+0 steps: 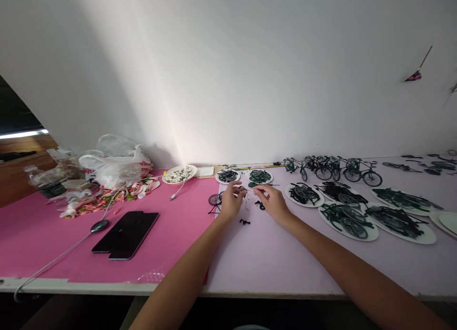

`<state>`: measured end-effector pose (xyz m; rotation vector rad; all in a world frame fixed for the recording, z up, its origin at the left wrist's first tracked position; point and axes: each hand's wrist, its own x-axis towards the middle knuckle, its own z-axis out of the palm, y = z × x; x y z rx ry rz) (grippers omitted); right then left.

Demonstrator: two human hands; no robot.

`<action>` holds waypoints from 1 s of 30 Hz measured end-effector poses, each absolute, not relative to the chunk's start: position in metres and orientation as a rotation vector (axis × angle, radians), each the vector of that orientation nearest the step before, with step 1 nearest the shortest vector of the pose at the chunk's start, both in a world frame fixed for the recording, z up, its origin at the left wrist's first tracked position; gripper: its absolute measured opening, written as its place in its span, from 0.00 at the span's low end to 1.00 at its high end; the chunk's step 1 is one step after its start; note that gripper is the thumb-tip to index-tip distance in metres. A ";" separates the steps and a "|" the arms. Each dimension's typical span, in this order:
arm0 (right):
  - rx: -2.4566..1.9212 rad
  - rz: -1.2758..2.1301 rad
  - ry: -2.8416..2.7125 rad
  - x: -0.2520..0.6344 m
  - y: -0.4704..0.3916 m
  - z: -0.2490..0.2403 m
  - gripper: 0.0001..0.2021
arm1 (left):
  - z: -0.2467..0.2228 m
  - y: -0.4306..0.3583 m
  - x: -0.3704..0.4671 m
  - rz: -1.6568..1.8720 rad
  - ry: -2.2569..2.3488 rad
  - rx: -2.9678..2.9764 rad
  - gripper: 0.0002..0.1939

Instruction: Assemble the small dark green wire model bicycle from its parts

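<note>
Over the lilac part of the table, my left hand and my right hand are close together, fingertips pinched. A thin, pale rod-like piece spans the gap between them; its exact kind is too small to make out. Partly behind my left hand lies a black model bicycle part with a wheel. Just below the fingers is a small black part, and a curved black part rests beside my right hand. Tiny loose bits lie on the surface between the hands.
Behind my hands are plates of wheels and green parts. Several assembled model bicycles stand at back right, above plates of frame parts. Leftward lie two phones, a cable, petals, and a plastic bag.
</note>
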<state>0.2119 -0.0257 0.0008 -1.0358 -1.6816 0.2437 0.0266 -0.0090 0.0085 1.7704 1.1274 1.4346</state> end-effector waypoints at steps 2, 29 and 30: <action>-1.030 0.245 -1.686 0.212 -0.026 0.001 0.15 | 0.009 -0.009 0.027 1.430 1.133 1.771 0.16; -1.083 0.374 -1.641 0.217 -0.024 -0.001 0.20 | 0.015 -0.015 0.026 1.428 1.138 1.799 0.15; -1.092 0.372 -1.652 0.216 -0.025 0.001 0.21 | 0.014 -0.015 0.026 1.428 1.137 1.801 0.15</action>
